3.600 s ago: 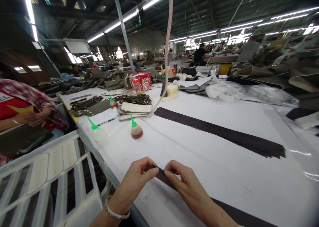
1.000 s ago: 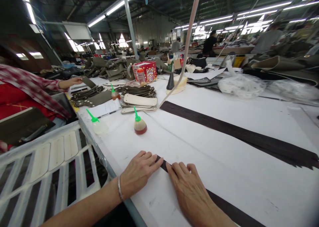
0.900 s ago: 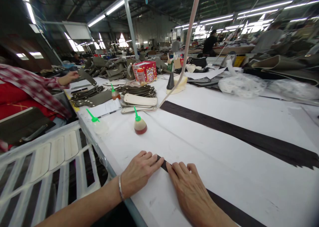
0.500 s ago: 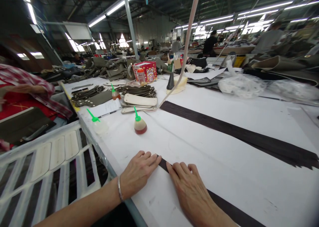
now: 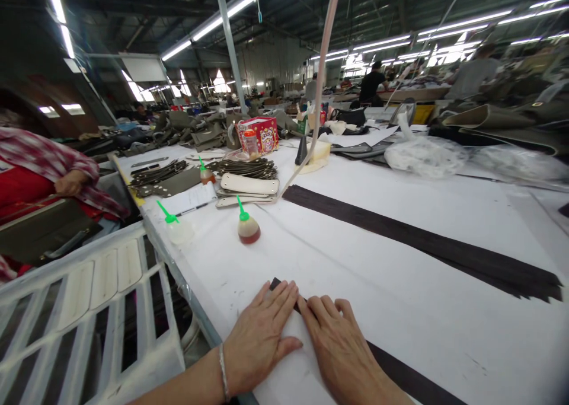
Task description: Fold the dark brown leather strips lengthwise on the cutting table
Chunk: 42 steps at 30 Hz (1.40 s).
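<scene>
My left hand (image 5: 262, 331) lies flat, fingers together and stretched out, on the near end of a narrow dark strip (image 5: 400, 372) on the white table (image 5: 400, 310). Only the strip's tip (image 5: 274, 284) peeks out past my left fingertips. My right hand (image 5: 342, 348) lies flat beside it, palm down, pressing the same strip, which runs off to the lower right. Both hands touch each other at the fingers.
A wider dark strip (image 5: 418, 248) crosses the table further out. Glue bottles with green nozzles (image 5: 247, 227) (image 5: 175, 227) stand left of centre, behind them stacked leather pieces (image 5: 246, 177) and a red box (image 5: 258, 133). A person in a plaid sleeve (image 5: 53, 168) works at left, by a white rack (image 5: 89, 298).
My left hand has slid right along the strip, uncovering its tip, and now lies closer to my right hand. Earlier both hands pinched the strip's end. The person at left drew an arm back.
</scene>
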Tool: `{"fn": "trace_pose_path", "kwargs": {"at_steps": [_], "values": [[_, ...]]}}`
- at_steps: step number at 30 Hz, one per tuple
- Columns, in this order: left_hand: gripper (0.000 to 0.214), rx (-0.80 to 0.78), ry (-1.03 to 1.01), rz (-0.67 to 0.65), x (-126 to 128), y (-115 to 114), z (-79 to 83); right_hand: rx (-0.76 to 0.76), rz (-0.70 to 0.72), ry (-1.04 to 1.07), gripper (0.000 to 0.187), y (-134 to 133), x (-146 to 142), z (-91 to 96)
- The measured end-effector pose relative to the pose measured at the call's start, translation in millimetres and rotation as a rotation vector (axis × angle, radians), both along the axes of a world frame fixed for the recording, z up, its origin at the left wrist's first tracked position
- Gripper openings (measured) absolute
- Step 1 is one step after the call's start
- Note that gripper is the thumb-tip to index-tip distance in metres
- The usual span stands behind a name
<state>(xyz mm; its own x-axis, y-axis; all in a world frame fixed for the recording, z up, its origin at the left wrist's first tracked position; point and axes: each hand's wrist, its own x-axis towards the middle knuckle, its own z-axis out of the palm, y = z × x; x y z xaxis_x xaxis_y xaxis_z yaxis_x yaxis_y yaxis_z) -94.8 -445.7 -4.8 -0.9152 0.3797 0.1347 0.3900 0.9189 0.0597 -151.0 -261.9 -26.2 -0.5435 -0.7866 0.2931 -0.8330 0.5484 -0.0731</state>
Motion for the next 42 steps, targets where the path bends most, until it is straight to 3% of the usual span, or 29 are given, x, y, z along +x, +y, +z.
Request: {"fn": "trace_pose_path", "kwargs": {"at_steps": [6, 10, 14, 17, 20, 23, 27, 30, 33, 36, 39, 42], "values": [[0.055, -0.044, 0.006, 0.089, -2.2, -25.5, 2.9, -0.018, -0.050, 0.089, 0.058, 47.9, 4.5, 3.5], [0.035, 0.067, -0.007, 0.199, -11.1, -16.9, 7.6, -0.046, -0.108, 0.074, 0.051, 78.6, 9.0, 0.0], [0.032, 0.231, -0.138, 0.300, -26.6, 2.0, 16.8, -0.113, -0.137, -0.034, 0.047, 82.9, 8.5, -2.3], [0.035, 0.262, -0.226, 0.267, -37.7, 9.7, 25.6, -0.123, -0.241, -0.110, 0.044, 80.2, 7.7, 0.4], [0.020, 0.293, -0.330, 0.248, -46.4, 10.9, 32.1, -0.086, -0.355, -0.248, 0.036, 80.4, 6.5, 10.3], [0.006, 0.346, -0.453, 0.181, -60.7, 8.1, 34.1, -0.021, -0.372, -0.446, 0.032, 81.5, -0.3, 22.5], [0.019, 0.793, -0.835, 0.086, -92.1, 6.2, 40.8, 0.037, -0.369, -0.638, 0.006, 82.5, -16.2, 28.8], [0.032, 1.003, -0.945, 0.072, -119.1, 6.8, 53.1, -0.045, -0.370, -0.835, 0.004, 91.2, -26.6, 28.6], [0.038, 1.177, -0.902, 0.126, -149.5, 5.6, 62.7, -0.351, -0.326, -1.176, 0.021, 118.3, -36.0, 32.6], [0.042, 1.270, -0.819, 0.220, -185.7, 2.0, 60.0, -0.629, -0.345, -1.444, 0.032, 166.6, -50.3, 43.3], [0.044, 1.263, -0.725, 0.327, -225.1, -2.3, 46.7, -0.656, -0.447, -1.409, 0.029, 225.5, -73.9, 55.8], [0.043, 1.186, -0.626, 0.404, -262.2, -7.5, 32.5, -0.564, -0.550, -1.252, 0.034, 276.5, -106.4, 61.7]]}}
